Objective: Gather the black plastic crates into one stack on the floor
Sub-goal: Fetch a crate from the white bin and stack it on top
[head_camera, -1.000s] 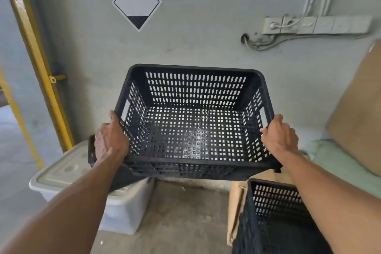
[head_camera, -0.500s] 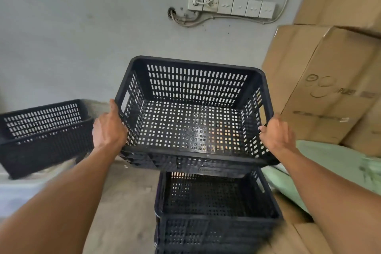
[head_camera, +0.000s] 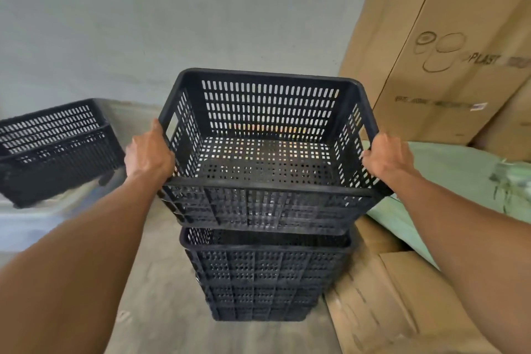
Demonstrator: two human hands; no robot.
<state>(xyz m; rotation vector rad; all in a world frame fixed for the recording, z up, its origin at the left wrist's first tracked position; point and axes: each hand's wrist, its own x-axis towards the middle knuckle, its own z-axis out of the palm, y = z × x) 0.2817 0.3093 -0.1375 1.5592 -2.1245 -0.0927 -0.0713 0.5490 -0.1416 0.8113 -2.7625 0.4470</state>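
Gripping the two short sides of a black crate point(head_camera: 267, 152), the left hand point(head_camera: 149, 154) and the right hand point(head_camera: 386, 156) are closed on its rim and hold it in the air, directly above the stack point(head_camera: 264, 273) of black crates that stands on the floor point(head_camera: 161, 296). I judge the step in hand is the placing of this crate on the stack. The next move, I think, calls for lowering it straight, with its corners in line with the rim below, so that it nests and does not sit tilted. To the left, another black crate point(head_camera: 54, 146) rests on a pale surface and is not gathered yet. On the right, cardboard boxes point(head_camera: 448, 46) and a green sack point(head_camera: 448, 181) stand near the stack, but nothing lies between the held crate and the stack.
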